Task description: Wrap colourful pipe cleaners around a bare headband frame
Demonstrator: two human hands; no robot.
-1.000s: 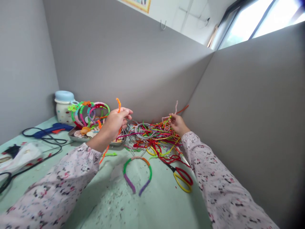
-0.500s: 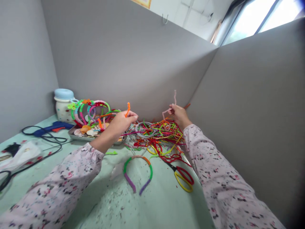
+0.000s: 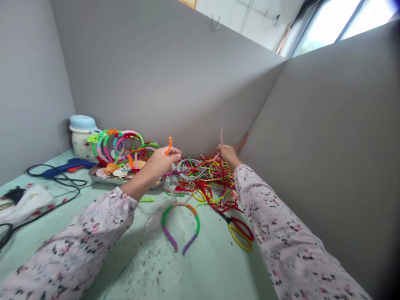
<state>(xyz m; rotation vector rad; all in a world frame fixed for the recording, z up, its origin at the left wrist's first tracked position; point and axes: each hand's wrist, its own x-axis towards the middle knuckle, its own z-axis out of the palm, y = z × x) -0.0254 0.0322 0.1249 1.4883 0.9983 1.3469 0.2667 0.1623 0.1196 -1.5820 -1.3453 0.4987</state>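
Observation:
My left hand (image 3: 163,160) is closed round an orange pipe cleaner (image 3: 169,146), whose end sticks up above the fingers. Pinched in my right hand (image 3: 229,156) is a pale pink pipe cleaner (image 3: 221,136), one end pointing upward and a bent part running down toward the pile. Below and between the hands spreads a tangled pile of coloured pipe cleaners (image 3: 215,175), red, yellow, green and white. In front of it a headband (image 3: 197,223) wrapped in purple, green, orange and pink lies on the table. Scissors (image 3: 242,233) with red and yellow handles rest to its right.
A metal tray (image 3: 108,180) at the left back holds shell-like pieces and several wrapped headbands (image 3: 106,146). Behind it stands a white jar (image 3: 81,139) with a blue lid. A blue glue gun (image 3: 67,167) with a black cord lies farther left. Grey partitions (image 3: 162,83) enclose the table (image 3: 200,275).
My right hand has moved down and a little left with the pink pipe cleaner, closer to the pile. My left hand has stayed nearly still, holding the orange one.

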